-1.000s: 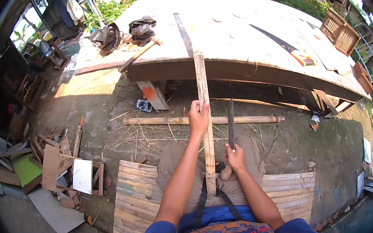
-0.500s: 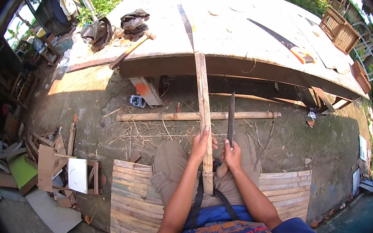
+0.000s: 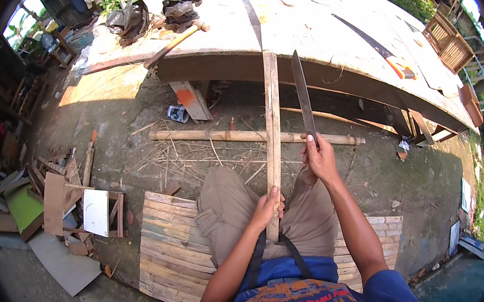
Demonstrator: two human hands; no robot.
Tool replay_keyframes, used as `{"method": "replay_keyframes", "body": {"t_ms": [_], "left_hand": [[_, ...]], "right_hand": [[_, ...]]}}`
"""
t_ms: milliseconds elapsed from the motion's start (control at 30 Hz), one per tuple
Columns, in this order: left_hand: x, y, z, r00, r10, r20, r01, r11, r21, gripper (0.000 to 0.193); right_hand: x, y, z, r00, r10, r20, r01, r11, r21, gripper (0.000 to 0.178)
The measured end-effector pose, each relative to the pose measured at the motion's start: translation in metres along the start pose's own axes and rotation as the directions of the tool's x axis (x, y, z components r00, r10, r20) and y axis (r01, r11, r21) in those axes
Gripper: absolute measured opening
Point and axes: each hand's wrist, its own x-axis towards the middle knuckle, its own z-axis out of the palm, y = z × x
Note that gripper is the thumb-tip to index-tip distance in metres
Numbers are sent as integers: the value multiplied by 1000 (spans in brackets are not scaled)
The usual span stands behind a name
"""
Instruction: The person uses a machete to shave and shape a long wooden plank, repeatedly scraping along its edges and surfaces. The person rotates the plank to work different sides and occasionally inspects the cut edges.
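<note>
My left hand (image 3: 268,208) is closed round the lower end of a long, narrow wooden strip (image 3: 273,118), just in front of my lap. The strip stretches away from me, its far end at the near edge of the white-topped table (image 3: 300,27). My right hand (image 3: 318,157) grips a machete (image 3: 303,97) to the right of the strip. Its dark blade points up and away, apart from the strip, with the tip near the table edge. Part of its handle is covered by my fingers.
A handsaw (image 3: 377,48) with an orange handle, a wooden-handled tool (image 3: 178,44) and black plastic bags (image 3: 129,20) lie on the table. A bamboo pole (image 3: 211,135) crosses the ground. Bamboo slats (image 3: 169,241) are under me; scrap boards (image 3: 56,209) lie left.
My right hand has raised the machete up and away from my lap. My left hand has slid down toward the strip's near end. The view has shifted slightly.
</note>
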Motion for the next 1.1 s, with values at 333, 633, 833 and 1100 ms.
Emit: {"method": "replay_keyframes", "body": {"t_ms": [333, 633, 833, 1100], "left_hand": [[4, -2, 2, 995, 57, 82, -54, 998, -34, 50], [-5, -1, 0, 995, -20, 100, 27, 997, -74, 47], [-1, 1, -2, 997, 17, 76, -14, 999, -42, 44], [0, -5, 0, 995, 47, 85, -42, 998, -55, 41]], "right_hand": [[83, -23, -13, 970, -142, 196, 188, 952, -241, 34], [81, -11, -20, 867, 188, 461, -215, 977, 5, 41], [77, -19, -22, 709, 227, 667, -121, 972, -201, 43], [118, -32, -28, 778, 221, 588, -128, 972, -197, 45]]}}
